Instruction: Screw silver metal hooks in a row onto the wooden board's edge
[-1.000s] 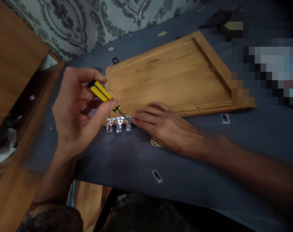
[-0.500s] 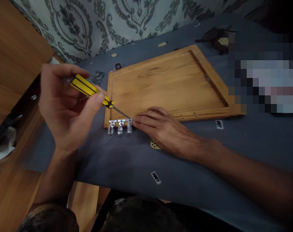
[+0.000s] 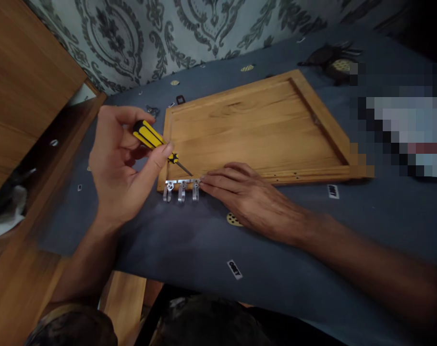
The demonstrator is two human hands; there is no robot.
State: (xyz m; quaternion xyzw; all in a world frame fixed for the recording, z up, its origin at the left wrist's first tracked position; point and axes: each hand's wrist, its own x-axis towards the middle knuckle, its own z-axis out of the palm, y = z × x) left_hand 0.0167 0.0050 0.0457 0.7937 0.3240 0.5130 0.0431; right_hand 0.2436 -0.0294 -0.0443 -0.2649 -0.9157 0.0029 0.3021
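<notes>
My left hand [image 3: 123,166] is closed around the handle of a yellow-and-black screwdriver [image 3: 151,137]. The shaft slants down to the right, and its tip is at the metal hook rail [image 3: 184,182], near the third visible hook; whether it touches a screw I cannot tell. The silver rail lies along the near edge of a framed wooden panel [image 3: 240,122], its hooks hanging toward me. My right hand [image 3: 256,199] lies over that edge, fingers together, with the fingertips pressed on the right part of the rail. Anything under that palm is hidden.
A blue-grey patterned cloth [image 3: 189,245] covers the surface under the panel. Small metal pieces [image 3: 152,110] lie beyond its left corner, beside a small dark frame-shaped part [image 3: 180,99]. A dark object [image 3: 328,60] lies at the back right. Wooden furniture [image 3: 34,77] stands on the left.
My left hand and the screwdriver have shifted right, and the handle is turned and tilted more steeply. The tip has moved slightly up and left relative to the third hook. My right hand stays on the rail.
</notes>
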